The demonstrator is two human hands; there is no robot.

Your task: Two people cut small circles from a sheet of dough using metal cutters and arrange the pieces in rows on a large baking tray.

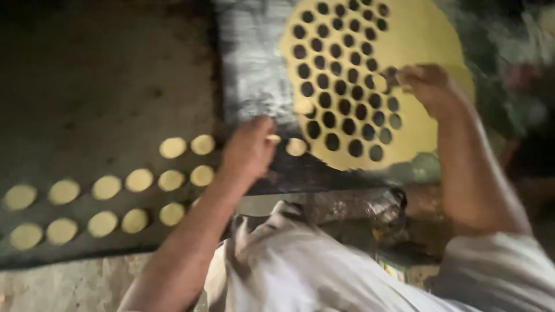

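Small round dough discs [107,187], pale yellow and flat, are laid in rows on a dark tray [87,86] at the left; fourteen are counted there, one partly hidden. The left hand [250,147], arm extended, is pinched on one disc beside a loose disc [296,147]. Farther off, one rolled dough sheet [422,40], punched with some forty round holes, lies flat; the right hand [425,84] rests upon it, fingertips closed on a cut piece.

We observe a dim, warm-lit workspace with a dark flat surface [98,81] at left, a pale rough floor strip [69,283] below it, and a blurred, shadowed area at right.
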